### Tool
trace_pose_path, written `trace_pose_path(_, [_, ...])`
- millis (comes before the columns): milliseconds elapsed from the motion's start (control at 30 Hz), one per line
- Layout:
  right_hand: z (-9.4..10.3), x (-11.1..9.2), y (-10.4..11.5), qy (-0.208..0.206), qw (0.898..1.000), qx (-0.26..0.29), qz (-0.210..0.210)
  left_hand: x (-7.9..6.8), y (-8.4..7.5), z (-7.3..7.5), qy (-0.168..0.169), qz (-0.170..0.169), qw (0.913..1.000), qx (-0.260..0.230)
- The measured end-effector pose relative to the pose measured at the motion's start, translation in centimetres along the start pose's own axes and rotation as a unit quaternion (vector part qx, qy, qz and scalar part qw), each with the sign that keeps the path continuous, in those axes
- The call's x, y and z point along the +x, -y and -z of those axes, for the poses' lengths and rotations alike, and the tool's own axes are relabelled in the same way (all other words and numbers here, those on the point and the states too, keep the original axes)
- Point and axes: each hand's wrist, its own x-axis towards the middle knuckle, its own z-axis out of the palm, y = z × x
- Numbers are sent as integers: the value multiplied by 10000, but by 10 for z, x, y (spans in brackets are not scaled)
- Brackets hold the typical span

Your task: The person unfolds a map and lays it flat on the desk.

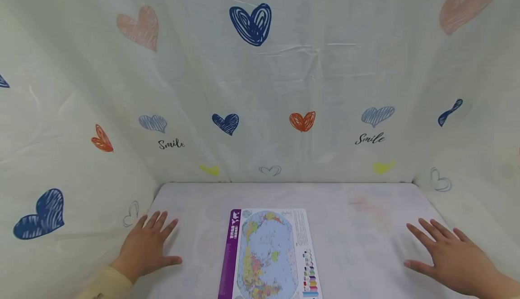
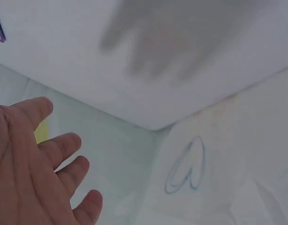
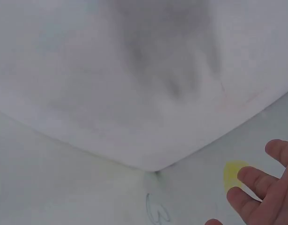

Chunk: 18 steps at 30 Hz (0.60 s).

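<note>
The left hand (image 1: 146,249) at lower left and right hand (image 1: 457,260) at lower right hover released, fingers spread; the world map (image 1: 268,245) lies at bottom centre on the white table (image 1: 349,218).

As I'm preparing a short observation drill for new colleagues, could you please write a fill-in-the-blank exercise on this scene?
1. The sheet between the left hand and the right hand shows a world ____.
2. In the head view, the band along the sheet's left edge is coloured ____.
3. The black word printed twice on the cloth is "____".

Missing words: map; purple; Smile.
</note>
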Motion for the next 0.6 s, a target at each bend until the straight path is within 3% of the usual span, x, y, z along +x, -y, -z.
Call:
trace_pose_path(100, [1, 6, 15, -52, 9997, 218, 136, 3, -11, 0, 83, -4, 9997, -240])
trace_pose_path(233, [3, 20, 44, -97, 9971, 560, 510, 11, -35, -6, 485, 132, 9962, -715])
trace_pose_path(400, [1, 43, 97, 287, 9920, 997, 718, 21, -75, -24, 926, 391, 9846, -1430])
trace_pose_path(600, [-15, 67, 164, 580, 9835, 1442, 923, 28, -119, -39, 847, 413, 9704, -2226])
